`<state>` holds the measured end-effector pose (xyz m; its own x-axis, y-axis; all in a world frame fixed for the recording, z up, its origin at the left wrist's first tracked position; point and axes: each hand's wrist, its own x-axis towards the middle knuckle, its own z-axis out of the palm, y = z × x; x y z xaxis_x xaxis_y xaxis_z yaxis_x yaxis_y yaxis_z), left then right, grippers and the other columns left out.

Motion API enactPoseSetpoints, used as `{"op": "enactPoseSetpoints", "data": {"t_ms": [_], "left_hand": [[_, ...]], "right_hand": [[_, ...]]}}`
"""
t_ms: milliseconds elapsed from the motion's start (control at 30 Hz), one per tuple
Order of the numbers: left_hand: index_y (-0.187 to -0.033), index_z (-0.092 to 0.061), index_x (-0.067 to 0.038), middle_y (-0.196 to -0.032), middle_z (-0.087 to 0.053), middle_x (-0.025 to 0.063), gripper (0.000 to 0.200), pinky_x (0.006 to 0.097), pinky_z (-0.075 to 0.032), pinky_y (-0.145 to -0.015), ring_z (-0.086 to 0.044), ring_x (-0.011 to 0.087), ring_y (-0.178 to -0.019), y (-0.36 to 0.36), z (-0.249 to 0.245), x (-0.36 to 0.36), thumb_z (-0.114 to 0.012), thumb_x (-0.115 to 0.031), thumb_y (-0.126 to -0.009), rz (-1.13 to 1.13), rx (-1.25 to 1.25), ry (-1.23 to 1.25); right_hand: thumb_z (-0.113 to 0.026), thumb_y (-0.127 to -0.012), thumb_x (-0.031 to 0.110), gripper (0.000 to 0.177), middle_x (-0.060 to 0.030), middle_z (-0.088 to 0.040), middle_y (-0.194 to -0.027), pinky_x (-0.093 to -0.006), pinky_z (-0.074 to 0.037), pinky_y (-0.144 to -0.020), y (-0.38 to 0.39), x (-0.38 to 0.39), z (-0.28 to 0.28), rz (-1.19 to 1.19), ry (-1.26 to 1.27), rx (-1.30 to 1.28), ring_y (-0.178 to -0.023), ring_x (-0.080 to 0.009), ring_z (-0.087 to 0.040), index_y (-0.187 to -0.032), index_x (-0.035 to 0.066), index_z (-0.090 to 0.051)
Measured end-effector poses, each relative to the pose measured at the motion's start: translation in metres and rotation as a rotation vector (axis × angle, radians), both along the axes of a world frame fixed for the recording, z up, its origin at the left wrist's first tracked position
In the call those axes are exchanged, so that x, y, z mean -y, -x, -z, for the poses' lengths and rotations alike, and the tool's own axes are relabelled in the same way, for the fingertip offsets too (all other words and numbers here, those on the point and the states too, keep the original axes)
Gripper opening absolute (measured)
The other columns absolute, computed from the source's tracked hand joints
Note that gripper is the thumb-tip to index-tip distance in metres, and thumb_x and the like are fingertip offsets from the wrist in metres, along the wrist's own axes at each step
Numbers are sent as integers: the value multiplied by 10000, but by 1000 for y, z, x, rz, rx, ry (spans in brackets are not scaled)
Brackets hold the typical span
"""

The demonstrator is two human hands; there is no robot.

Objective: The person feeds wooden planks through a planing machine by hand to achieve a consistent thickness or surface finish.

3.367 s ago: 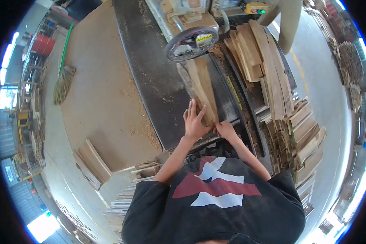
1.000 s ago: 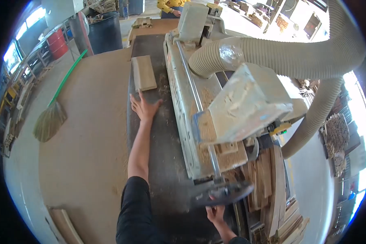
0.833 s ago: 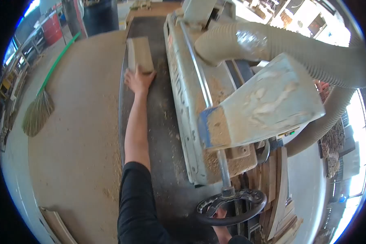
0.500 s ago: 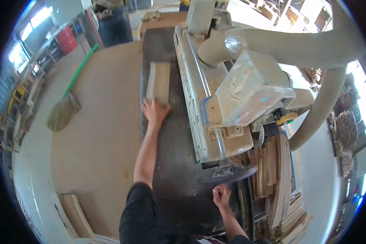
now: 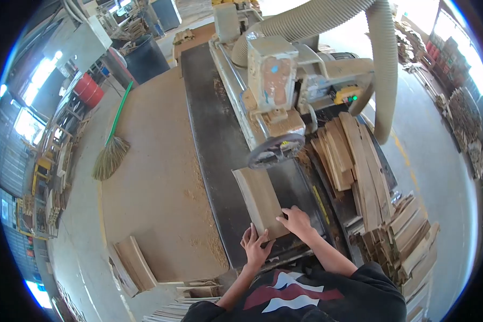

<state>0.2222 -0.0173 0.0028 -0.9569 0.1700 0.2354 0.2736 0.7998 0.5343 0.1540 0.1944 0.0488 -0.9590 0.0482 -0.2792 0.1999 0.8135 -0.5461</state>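
a board (image 5: 258,198) lies flat on the dark table (image 5: 209,134), towards its near end. it runs lengthwise and a little skewed, its far end just short of the handwheel (image 5: 276,151) and its near end just short of the table's near edge.

the left hand (image 5: 255,246) rests at the board's near left corner. its fingers (image 5: 251,235) are spread apart and laid flat, partly on the wood and partly on the table beside it. the right hand (image 5: 296,221) sits on the near right corner, fingers bent and close together with the tips on the top face. whether they hook over the edge cannot be told. the two hands are near each other but apart.

a narrow strip of bare table shows along the board's left edge, and a wider one along its right edge. beyond the handwheel the machine (image 5: 268,70) stands along the table's right side, while the left lane of the table runs bare to the far end. a hose (image 5: 383,64) arches over the machine and hangs down on the right. a stack (image 5: 354,155) of planks lies just right of the table, with more wood piled nearer. left of the table spreads a tan surface (image 5: 150,150) strewn with sawdust, with a broom (image 5: 111,153) lying at its far left edge.
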Motion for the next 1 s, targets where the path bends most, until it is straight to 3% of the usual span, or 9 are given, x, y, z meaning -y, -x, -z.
{"op": "enactPoseSetpoints", "data": {"t_ms": [100, 200, 267, 333, 400, 433, 633, 733, 1000], "left_hand": [[-1176, -789, -253, -1522, -507, 227, 536, 502, -360, -1062, -469, 396, -1366, -19, 0, -6, -919, -341, -663, 86, -6, -37], [-1170, -793, -252, -1516, -515, 222, 540, 506, -362, -1064, -469, 392, -1372, -19, -10, -13, -912, -337, -651, 199, 0, -9], [-1179, -788, -250, -1510, -518, 223, 549, 514, -375, -1050, -469, 390, -1371, -17, -13, -21, -901, -342, -650, 237, -11, 7], [-1177, -789, -237, -1512, -521, 228, 509, 509, -360, -1064, -468, 387, -1376, -14, -10, -34, -896, -329, -688, 299, -5, -48], [-1192, -779, -246, -1505, -528, 219, 522, 510, -369, -1056, -471, 387, -1371, -12, -3, -47, -892, -317, -687, 302, -26, -61], [-1200, -772, -243, -1498, -531, 217, 521, 514, -382, -1039, -473, 387, -1366, -11, -1, -52, -878, -317, -695, 312, -49, -45], [-1217, -761, -234, -1464, -564, 204, 503, 518, -395, -1042, -479, 380, -1360, -13, 2, -72, -845, -304, -726, 342, -40, -69], [-1217, -761, -228, -1448, -579, 199, 504, 514, -393, -1052, -485, 379, -1356, -9, 2, -80, -849, -307, -727, 331, -63, -64], [-1231, -761, -245, -1441, -595, 181, 507, 508, -407, -1042, -499, 359, -1353, -9, -2, -75, -859, -323, -739, 326, -49, -130]], "right_hand": [[-761, -857, 506, 507, -202, -707, -963, -492, -558, -772, -65, -19, 12, 73, 25, -133, -904, -398, -700, -1077, 49, -747], [-707, -889, 565, 529, -190, -721, -826, -492, -558, -770, -110, -30, 1, 144, 63, 51, -861, -388, -718, -1001, 53, -775], [-595, -932, 657, 624, -182, -703, -703, -490, -556, -773, -135, -34, 26, 246, 23, 348, -830, -384, -731, -895, 63, -782], [-483, -956, 732, 745, -138, -656, -607, -444, -541, -649, -152, -42, 74, 291, 48, 298, -678, -318, -713, -796, 62, -765], [-471, -961, 746, 755, -66, -595, -555, -364, -458, -506, -154, -45, 67, 506, 629, 470, -539, -204, -622, -743, 72, -731], [-463, -984, 722, 716, -11, -547, -547, -307, -347, -428, -150, -45, 64, 654, 636, 507, -470, -128, -511, -709, 104, -697], [-560, -1019, 560, 463, -17, -578, -578, -283, -296, -375, -157, -42, 72, 912, 1015, 304, -399, -113, -452, -840, 134, -586], [-575, -1012, 559, 487, 0, -549, -581, -296, -281, -382, -138, -51, 52, 881, 1050, 298, -417, -132, -500, -774, 135, -564], [-538, -1066, 428, 379, 5, -543, -624, -284, -319, -402, -134, -52, 51, 837, 1036, 256, -449, -124, -455, -900, 99, -627]]}}
